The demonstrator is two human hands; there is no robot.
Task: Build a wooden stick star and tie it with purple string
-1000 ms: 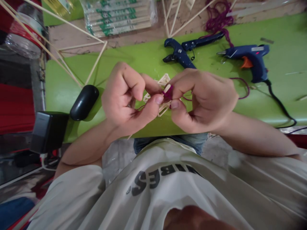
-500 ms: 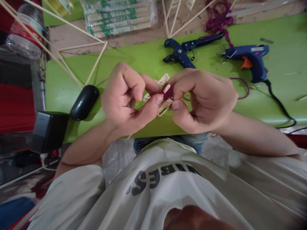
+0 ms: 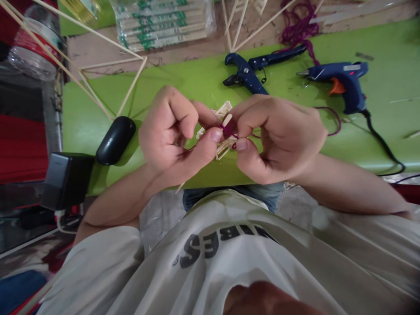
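Between thumb and fingers, my left hand (image 3: 179, 135) pinches a thin wooden stick (image 3: 227, 119) whose pale tip sticks up. Purple yarn (image 3: 229, 128) is wound around the stick just below that tip. My right hand (image 3: 278, 135) is closed on the yarn, thumb against forefinger, a small loop of it showing by the thumb. Both hands nearly meet above the table's front part. Beneath them, a small frame of wooden sticks (image 3: 223, 151) lies partly hidden by the fingers.
A blue cutter (image 3: 246, 72) and a blue glue gun (image 3: 348, 78) lie beyond my right hand. Purple yarn heap (image 3: 300, 22), packaged sticks (image 3: 164, 24) and stick frames (image 3: 131, 87) are at the back. A black oval case (image 3: 116, 140) and black box (image 3: 67, 179) stand left.
My hands stay almost in place. The stick has turned slightly in my fingers, and the yarn around it sits a little differently.
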